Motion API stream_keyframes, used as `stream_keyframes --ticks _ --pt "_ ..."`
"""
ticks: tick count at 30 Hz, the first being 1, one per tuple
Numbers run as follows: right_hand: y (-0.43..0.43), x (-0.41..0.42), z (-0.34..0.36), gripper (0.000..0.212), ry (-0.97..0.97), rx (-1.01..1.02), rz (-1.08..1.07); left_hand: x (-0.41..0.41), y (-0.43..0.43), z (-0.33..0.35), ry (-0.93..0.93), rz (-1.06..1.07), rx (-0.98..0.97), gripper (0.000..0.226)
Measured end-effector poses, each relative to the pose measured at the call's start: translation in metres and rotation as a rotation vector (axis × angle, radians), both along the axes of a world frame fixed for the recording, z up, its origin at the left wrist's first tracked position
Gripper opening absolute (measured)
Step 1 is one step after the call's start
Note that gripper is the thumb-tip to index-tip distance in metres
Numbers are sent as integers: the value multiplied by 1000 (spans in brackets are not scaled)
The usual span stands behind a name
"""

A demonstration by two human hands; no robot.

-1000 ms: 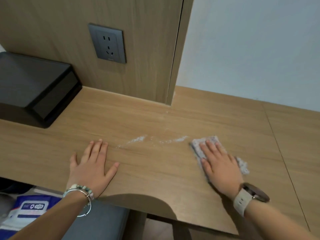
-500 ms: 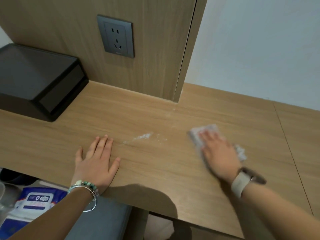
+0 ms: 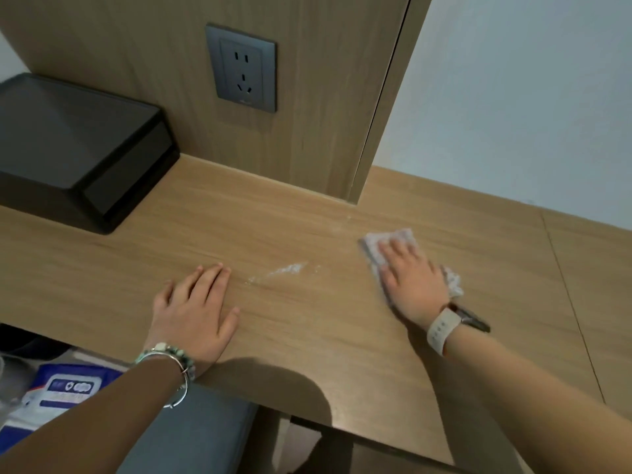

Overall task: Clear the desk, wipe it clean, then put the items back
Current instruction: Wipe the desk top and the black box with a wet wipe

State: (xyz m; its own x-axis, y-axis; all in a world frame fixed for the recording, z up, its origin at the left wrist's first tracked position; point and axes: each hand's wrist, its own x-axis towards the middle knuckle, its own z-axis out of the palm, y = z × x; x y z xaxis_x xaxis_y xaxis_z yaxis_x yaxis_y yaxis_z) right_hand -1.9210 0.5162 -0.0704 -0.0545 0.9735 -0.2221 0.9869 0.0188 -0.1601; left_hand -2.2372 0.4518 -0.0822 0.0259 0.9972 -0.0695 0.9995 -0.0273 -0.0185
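Right hand [image 3: 412, 278] presses cloth [image 3: 403, 239]; left hand [image 3: 195, 311] flat on desk [image 3: 307, 336].

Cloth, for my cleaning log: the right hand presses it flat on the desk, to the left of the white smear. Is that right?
Not quite. The head view shows the right hand pressing the cloth flat on the desk, but to the right of the white smear, not its left.

Our left hand [image 3: 195, 313] on desk [image 3: 307, 354], near edge; our right hand [image 3: 412, 278] on cloth [image 3: 400, 237], further right. Streak [image 3: 284, 270] between them. Box [image 3: 75, 148] far left; socket [image 3: 241, 68] on panel [image 3: 325, 97] behind (pack [image 3: 65, 388] below desk, left).
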Motion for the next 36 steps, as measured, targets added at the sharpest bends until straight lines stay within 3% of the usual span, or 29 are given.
stream_keyframes --ticks 2,3,6,8,12,14,16,21,26,32,36 --pt "20 5 3 50 16 22 -243 0 1 2 12 -18 7 62" --pt "17 -6 3 50 10 21 -209 -1 2 2 2 -29 16 61" --pt "-18 -47 -2 55 20 47 213 -5 3 0 -102 24 39 60" --pt "-4 -45 -1 54 13 78 318 -7 5 -1 -153 82 30 66" --pt "72 -29 -4 48 50 31 -61 -4 3 -1 -118 122 37 74" --pt "84 -38 -4 49 40 53 -115 -4 5 0 -127 127 13 76" --pt "72 -50 -1 49 37 61 -57 -5 5 0 -132 128 -9 75" --pt "18 -57 0 47 105 67 362 -5 4 -1 -127 130 -15 73" --pt "71 -59 -3 44 108 119 -96 -5 4 -3 -174 127 -7 82" --pt "2 -92 -2 45 206 72 378 -4 4 0 -159 109 -5 85" --pt "55 -82 -2 45 131 44 158 -4 2 0 -153 100 -2 82"
